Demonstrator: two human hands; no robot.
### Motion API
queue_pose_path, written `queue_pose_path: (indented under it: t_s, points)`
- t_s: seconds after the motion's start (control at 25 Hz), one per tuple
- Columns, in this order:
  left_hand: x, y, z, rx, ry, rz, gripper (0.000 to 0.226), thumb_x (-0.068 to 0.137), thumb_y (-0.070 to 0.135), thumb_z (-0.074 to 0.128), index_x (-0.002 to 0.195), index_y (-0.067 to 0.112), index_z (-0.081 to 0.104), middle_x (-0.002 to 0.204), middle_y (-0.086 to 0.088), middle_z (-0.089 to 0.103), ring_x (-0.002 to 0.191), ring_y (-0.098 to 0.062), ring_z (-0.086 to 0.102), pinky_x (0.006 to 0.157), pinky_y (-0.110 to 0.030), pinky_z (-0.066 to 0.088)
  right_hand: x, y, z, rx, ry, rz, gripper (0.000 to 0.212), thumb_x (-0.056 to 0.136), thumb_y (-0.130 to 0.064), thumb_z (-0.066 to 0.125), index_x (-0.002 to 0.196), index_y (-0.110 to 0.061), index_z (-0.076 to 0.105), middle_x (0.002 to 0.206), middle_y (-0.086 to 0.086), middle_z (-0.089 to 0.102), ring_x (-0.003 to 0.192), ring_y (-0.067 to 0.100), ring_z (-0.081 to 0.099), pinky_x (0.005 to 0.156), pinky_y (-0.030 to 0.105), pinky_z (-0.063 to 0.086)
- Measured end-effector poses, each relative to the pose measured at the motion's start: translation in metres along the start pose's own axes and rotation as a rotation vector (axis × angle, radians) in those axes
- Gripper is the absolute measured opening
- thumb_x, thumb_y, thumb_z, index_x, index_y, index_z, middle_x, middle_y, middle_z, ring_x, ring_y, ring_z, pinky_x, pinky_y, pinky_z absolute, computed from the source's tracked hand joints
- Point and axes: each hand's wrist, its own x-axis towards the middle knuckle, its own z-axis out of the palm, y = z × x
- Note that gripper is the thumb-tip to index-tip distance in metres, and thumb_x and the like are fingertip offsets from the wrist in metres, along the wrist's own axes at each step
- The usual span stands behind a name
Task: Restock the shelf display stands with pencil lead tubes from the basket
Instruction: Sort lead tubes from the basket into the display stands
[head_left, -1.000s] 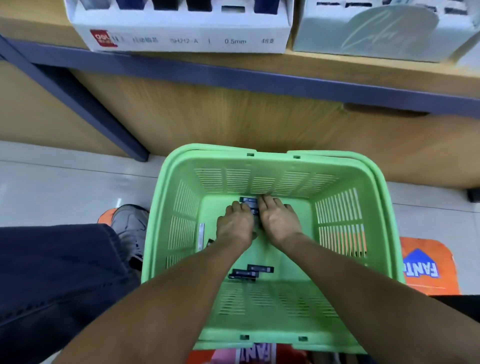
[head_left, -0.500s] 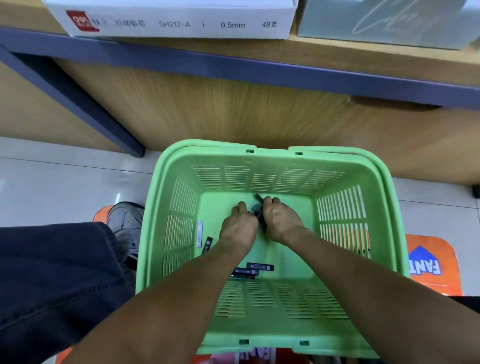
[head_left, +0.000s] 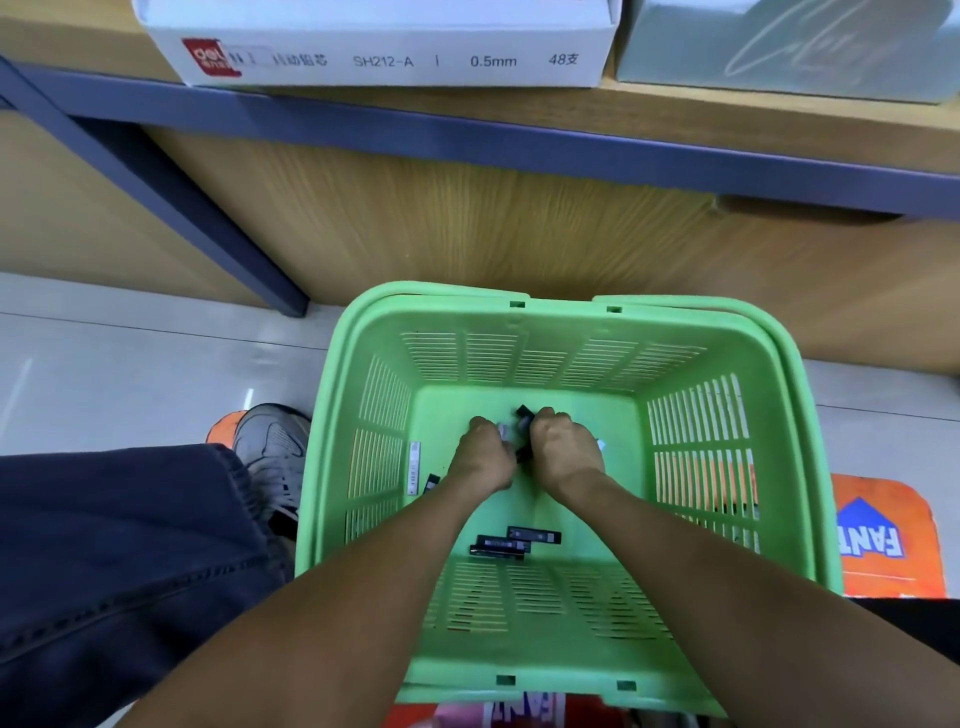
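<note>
Pale floor tiles, wooden shelf above with a white display box (head_left: 384, 47) — green basket (head_left: 727, 519) below. Both hands deep in it: left hand (head_left: 480, 460) and right hand (head_left: 563, 449) curled tight around a bunch of lead tubes (head_left: 523, 415); three loose tubes (head_left: 511, 543) lie nearer — two more by the left wall

Glossy pale tile floor (head_left: 119, 364); wood-grain shelf unit (head_left: 467, 234), blue edging.

Bright even light, floor (head_left: 130, 374) glare, soft shadows, wide-angle bending at edges, slight blur
</note>
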Motion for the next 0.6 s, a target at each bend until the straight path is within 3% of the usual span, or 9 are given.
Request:
queue_pose_path:
  t_s: [0.12, 0.24, 0.36, 0.44, 0.6]
  points:
    - [0.001, -0.001, 0.003, -0.214, 0.004, -0.069, 0.017, 0.092, -0.003, 0.054, 0.109, -0.004, 0.054, 0.102, -0.015, 0.062, 0.095, -0.033, 0.067, 0.079, -0.042, 0.061, 0.0, 0.002, -0.002, 0.188, -0.044, 0.033, 0.029, 0.084, -0.022, 0.072, 0.097, -0.01, 0.05, 0.091, 0.007, 0.06, 0.082, 0.031, 0.061, 0.066, 0.031, 0.039]
    - [-0.004, -0.001, 0.004, -0.408, 0.002, -0.106, 0.016, 0.097, 0.005, 0.05, 0.106, 0.001, 0.062, 0.104, -0.018, 0.069, 0.097, -0.033, 0.068, 0.082, -0.051, 0.061, -0.004, -0.001, -0.005, 0.407, -0.135, -0.043, 0.032, 0.082, -0.027, 0.077, 0.09, -0.014, 0.049, 0.085, 0.002, 0.056, 0.08, 0.025, 0.055, 0.065, 0.03, 0.04]
    - [-0.007, -0.008, -0.001, -0.664, -0.124, -0.118, 0.019, 0.095, 0.013, 0.053, 0.097, 0.006, 0.07, 0.083, -0.011, 0.072, 0.076, -0.028, 0.068, 0.085, -0.052, 0.061, -0.006, -0.004, -0.013, 0.61, -0.183, -0.001, 0.017, 0.084, -0.015, 0.073, 0.082, -0.015, 0.057, 0.079, 0.003, 0.062, 0.077, 0.024, 0.06, 0.061, 0.027, 0.047]
    - [-0.011, -0.013, -0.005, -0.765, -0.221, -0.098, 0.023, 0.094, 0.029, 0.062, 0.1, 0.009, 0.073, 0.077, -0.006, 0.074, 0.074, -0.023, 0.069, 0.083, -0.046, 0.062, -0.01, -0.007, -0.02, 0.717, -0.218, 0.035, 0.007, 0.085, -0.007, 0.07, 0.082, -0.01, 0.064, 0.081, 0.008, 0.068, 0.079, 0.024, 0.067, 0.072, 0.036, 0.055]
    - [-0.013, -0.014, -0.01, -0.738, -0.028, -0.158, 0.044, 0.082, 0.056, 0.077, 0.099, 0.016, 0.072, 0.083, 0.0, 0.079, 0.084, -0.019, 0.073, 0.068, -0.033, 0.06, -0.022, -0.009, -0.029, 1.165, -0.463, -0.032, 0.026, 0.084, 0.018, 0.061, 0.108, 0.009, 0.066, 0.099, 0.018, 0.069, 0.098, 0.027, 0.068, 0.097, 0.041, 0.056]
